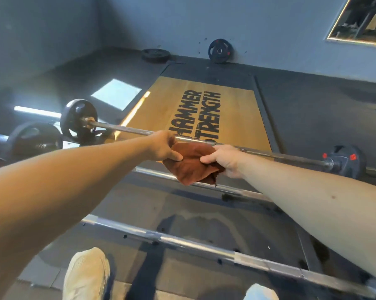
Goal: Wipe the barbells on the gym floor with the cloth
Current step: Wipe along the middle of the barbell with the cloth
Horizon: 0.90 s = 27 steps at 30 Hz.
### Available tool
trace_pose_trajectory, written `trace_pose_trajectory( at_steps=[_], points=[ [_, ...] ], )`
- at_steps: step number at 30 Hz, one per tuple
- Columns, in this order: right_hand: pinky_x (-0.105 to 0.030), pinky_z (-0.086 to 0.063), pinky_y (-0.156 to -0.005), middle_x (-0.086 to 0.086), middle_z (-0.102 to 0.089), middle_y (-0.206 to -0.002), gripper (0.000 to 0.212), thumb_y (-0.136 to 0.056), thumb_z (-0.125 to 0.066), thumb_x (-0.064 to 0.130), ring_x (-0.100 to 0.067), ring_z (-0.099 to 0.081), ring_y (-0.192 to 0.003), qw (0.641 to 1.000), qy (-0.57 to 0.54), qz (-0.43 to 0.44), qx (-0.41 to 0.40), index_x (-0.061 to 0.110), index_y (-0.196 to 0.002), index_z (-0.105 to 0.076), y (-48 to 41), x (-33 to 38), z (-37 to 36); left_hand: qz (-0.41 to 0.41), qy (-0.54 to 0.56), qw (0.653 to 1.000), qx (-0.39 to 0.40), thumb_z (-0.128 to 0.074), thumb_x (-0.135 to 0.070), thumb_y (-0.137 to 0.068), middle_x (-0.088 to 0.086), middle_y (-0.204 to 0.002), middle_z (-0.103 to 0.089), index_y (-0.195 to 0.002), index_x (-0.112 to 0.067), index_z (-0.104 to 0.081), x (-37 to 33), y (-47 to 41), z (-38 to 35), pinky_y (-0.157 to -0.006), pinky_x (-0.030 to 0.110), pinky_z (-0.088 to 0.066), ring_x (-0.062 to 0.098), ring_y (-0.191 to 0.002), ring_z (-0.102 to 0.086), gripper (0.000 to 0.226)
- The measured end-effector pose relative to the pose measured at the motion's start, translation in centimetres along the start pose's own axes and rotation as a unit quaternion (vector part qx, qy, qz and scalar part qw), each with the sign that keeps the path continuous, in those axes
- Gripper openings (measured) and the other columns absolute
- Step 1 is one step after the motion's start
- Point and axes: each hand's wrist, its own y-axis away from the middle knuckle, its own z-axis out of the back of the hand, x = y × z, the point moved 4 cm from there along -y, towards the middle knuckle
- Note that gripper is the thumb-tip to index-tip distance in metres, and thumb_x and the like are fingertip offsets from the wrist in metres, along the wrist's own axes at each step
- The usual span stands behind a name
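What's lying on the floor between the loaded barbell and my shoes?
Two more bars, in the head view: the middle bar, partly hidden by the cloth, and the near bar, closer to the shoes. Both lie on the dark floor.

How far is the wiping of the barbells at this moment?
Done: I cannot tell that any bar is finished. In hand: the left hand and right hand grip the brown cloth at the middle of the loaded barbell. Left: the middle bar and the near bar, closer to the feet, lie untouched.
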Motion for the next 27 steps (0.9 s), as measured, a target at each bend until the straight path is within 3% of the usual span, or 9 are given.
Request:
trace_pose_trajectory(
  at_steps=[5,12,15,19,27],
  points=[
    [-0.032,-0.058,-0.075,-0.011,-0.076,-0.106,0.028,-0.087,-0.076,0.003,-0.027,-0.072,-0.097,0.999,0.025,-0.023,0.015,0.01,-0.114,-0.07,-3.0,0.0,-4.3,0.015,-0.064,0.997,0.03,-0.089,-0.034,-0.076,-0.001,-0.08,-0.067,-0.079,-0.019,-0.062,6.0,-2.5,2.4,-0.068,0.03,-0.049,0.019,-0.076,-0.063,0.031],
    [-0.043,-0.057,-0.096,-0.009,-0.075,-0.111,0.036,-0.084,-0.081,0.007,-0.028,-0.071,-0.104,0.999,0.0,-0.024,-0.023,0.015,-0.117,-0.069,-6.4,1.5,-5.2,-0.024,-0.133,0.988,0.07,-0.082,-0.037,-0.084,0.002,-0.087,-0.068,-0.09,-0.018,-0.063,6.2,-6.2,5.2,-0.069,0.032,-0.05,0.021,-0.081,-0.064,0.028],
    [-0.047,-0.055,-0.101,-0.007,-0.075,-0.116,0.049,-0.083,-0.081,0.004,-0.029,-0.07,-0.108,0.999,-0.034,-0.016,-0.039,0.021,-0.127,-0.069,-6.9,2.0,-4.8,-0.048,-0.14,0.986,0.074,-0.082,-0.037,-0.085,0.002,-0.091,-0.067,-0.093,-0.018,-0.062,5.2,-7.2,6.3,-0.071,0.032,-0.051,0.022,-0.084,-0.063,0.029],
    [-0.046,-0.055,-0.103,-0.001,-0.059,-0.139,0.076,-0.087,-0.077,0.002,-0.028,-0.062,-0.12,0.992,-0.017,0.045,-0.113,0.033,-0.15,-0.049,-5.6,3.6,-4.7,-0.074,-0.14,0.984,0.079,-0.08,-0.033,-0.087,0.004,-0.1,-0.066,-0.101,-0.018,-0.059,3.6,-7.1,7.6,-0.082,0.038,-0.056,0.023,-0.09,-0.063,0.028],
    [-0.039,-0.051,-0.107,0.0,-0.063,-0.133,0.053,-0.095,-0.067,0.0,-0.024,-0.06,-0.122,0.982,0.053,0.12,-0.133,0.027,-0.14,-0.061,-0.1,8.7,-7.0,-0.17,-0.124,0.977,0.032,-0.074,-0.015,-0.091,0.0,-0.116,-0.057,-0.119,-0.018,-0.053,0.4,-2.3,11.3,-0.083,0.029,-0.047,0.023,-0.104,-0.058,0.035]
  ],
)
